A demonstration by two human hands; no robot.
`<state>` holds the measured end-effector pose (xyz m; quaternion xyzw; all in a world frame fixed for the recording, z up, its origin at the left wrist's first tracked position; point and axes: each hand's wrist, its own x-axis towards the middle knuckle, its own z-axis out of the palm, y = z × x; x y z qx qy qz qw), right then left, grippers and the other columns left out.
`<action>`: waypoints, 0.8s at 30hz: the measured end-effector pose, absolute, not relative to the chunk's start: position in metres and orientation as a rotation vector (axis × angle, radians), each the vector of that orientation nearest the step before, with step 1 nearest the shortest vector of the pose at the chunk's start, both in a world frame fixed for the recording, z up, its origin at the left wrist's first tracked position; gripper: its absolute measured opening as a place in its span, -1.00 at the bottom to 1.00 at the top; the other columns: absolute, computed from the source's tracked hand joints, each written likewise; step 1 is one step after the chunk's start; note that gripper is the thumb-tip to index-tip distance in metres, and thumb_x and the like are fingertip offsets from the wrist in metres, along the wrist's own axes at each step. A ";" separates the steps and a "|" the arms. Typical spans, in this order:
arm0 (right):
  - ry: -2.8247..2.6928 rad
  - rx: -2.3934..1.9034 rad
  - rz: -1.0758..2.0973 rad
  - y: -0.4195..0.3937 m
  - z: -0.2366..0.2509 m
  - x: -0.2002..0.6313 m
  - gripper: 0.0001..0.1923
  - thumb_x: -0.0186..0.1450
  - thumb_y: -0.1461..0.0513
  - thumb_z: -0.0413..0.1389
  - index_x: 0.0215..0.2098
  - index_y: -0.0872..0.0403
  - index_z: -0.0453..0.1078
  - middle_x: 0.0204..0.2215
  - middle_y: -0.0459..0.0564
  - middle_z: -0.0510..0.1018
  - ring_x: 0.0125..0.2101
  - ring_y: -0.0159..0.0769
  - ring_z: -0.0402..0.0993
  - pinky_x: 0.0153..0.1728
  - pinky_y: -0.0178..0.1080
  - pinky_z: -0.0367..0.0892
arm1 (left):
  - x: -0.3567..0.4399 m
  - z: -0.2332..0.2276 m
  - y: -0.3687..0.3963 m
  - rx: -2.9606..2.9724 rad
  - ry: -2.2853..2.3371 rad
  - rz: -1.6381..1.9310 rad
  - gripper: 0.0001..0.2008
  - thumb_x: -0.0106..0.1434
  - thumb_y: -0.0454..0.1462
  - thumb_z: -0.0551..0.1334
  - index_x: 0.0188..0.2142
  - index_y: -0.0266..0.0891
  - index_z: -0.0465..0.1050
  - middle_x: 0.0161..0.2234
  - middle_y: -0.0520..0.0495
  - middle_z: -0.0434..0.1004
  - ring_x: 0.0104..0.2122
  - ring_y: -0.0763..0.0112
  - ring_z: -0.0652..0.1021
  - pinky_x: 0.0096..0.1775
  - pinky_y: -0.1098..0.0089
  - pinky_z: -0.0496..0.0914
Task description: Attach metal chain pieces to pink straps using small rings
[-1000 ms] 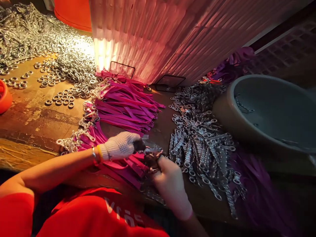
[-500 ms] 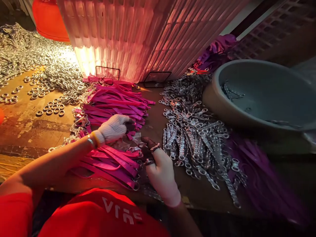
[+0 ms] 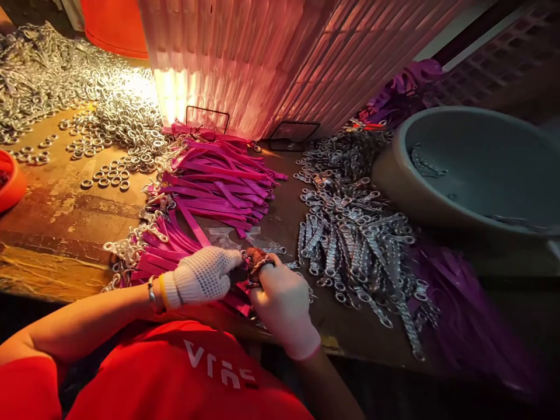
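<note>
My left hand (image 3: 203, 277), in a white dotted glove, is closed with its fingertips pressed together at the middle of the table. A magenta strap (image 3: 192, 221) runs down from the pile and under those fingers. Touching them is my right hand (image 3: 282, 300), gloved in white with dark wraps on thumb and finger, closed as well. What lies between its fingertips is hidden. Magenta straps (image 3: 219, 175) with metal clasps (image 3: 129, 251) at their left ends lie around my left hand. Right of my hands spreads a heap of short metal chains with rings (image 3: 350, 245).
Loose metal rings (image 3: 111, 175) and a large pile of metal clasps (image 3: 79, 70) cover the left back. A ribbed translucent panel (image 3: 245, 70) stands behind. A grey basin (image 3: 406, 175) is at right, purple straps (image 3: 464, 315) below it, an orange bowl (image 3: 13, 181) far left.
My left hand has come down and right from the upper straps to meet my right hand. A strap now trails from the pile to it. The view has shifted slightly.
</note>
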<state>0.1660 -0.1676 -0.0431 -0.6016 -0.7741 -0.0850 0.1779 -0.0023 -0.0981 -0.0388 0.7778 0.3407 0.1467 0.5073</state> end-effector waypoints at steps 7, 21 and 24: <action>-2.245 -1.786 0.025 -0.178 -0.033 0.175 -0.67 0.02 0.45 -0.02 -0.30 0.08 0.42 -0.31 0.05 0.55 -0.46 -0.26 0.38 -0.44 -0.28 0.20 | -0.006 -0.046 -0.101 1.539 0.723 0.340 -0.83 0.19 -0.40 0.10 -0.34 -0.32 0.47 -0.46 0.04 0.47 -0.45 0.47 0.41 -0.35 0.51 0.28; -2.459 -1.485 -0.163 -0.180 -0.049 0.179 -0.81 0.02 0.42 -0.01 -0.52 0.09 0.40 -0.63 -0.02 0.41 -0.60 -0.31 0.20 -0.51 -0.20 -0.03 | -0.011 -0.044 -0.097 1.834 0.711 0.252 -0.72 0.09 -0.47 0.05 -0.31 -0.33 0.51 -0.37 -0.04 0.56 -0.39 0.42 0.47 -0.31 0.48 0.30; -2.449 -1.554 -0.109 -0.185 -0.050 0.198 -0.79 0.12 0.41 0.00 -0.45 0.11 0.46 -0.62 -0.03 0.44 -0.60 -0.31 0.25 -0.49 -0.22 0.01 | -0.041 -0.032 -0.071 2.035 0.774 0.189 -0.76 0.19 -0.39 0.09 -0.28 -0.29 0.55 -0.37 -0.07 0.58 -0.42 0.39 0.48 -0.31 0.44 0.31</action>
